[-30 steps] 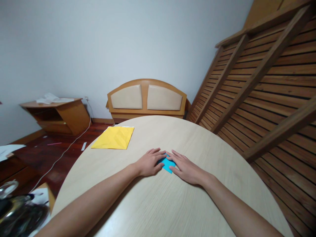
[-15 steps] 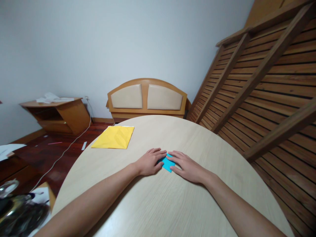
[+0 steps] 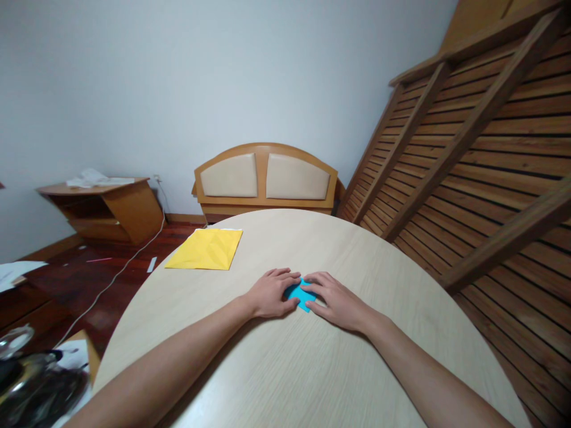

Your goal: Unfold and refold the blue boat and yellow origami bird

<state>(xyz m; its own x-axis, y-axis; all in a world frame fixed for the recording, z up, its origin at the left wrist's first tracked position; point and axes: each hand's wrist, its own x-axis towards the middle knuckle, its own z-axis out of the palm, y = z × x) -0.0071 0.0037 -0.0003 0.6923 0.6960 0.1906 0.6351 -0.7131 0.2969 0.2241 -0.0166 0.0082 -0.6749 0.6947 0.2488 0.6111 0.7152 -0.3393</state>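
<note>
Blue paper (image 3: 300,295), round wooden table (image 3: 285,368), bedroom

One camera only, worn on the person's head, looking forward and down across the round pale wooden table (image 3: 312,368). Both forearms enter from the bottom edge, so the left hand (image 3: 270,293) and right hand (image 3: 336,302) sit near the centre, fairly close. Beyond the table's far rim the wide lens takes in the padded wooden headboard (image 3: 266,178) and grey wall (image 3: 200,77); edges bend outward
</note>
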